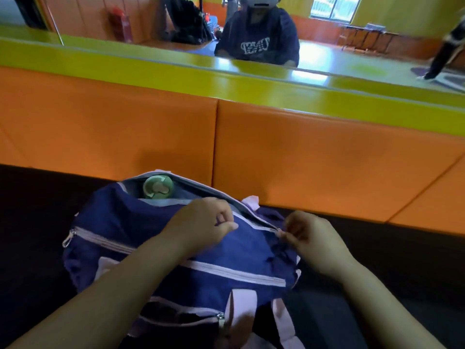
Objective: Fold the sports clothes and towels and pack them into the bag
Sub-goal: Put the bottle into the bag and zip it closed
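A navy blue sports bag [120, 217] with pale pink zips and straps lies on the dark floor in front of me. Its top zip is partly open at the far side, and a green bottle lid [158, 186] shows inside. My left hand [201, 222] pinches the bag's fabric beside the top zip, near the middle. My right hand [312, 238] pinches the zip pull at the bag's right end. No clothes or towels show outside the bag.
An orange padded wall [302, 157] rises right behind the bag, topped by a yellow-green ledge [176, 71]. Above it a mirror [327, 54] reflects a seated person in a dark sweatshirt. Dark floor lies on both sides of the bag.
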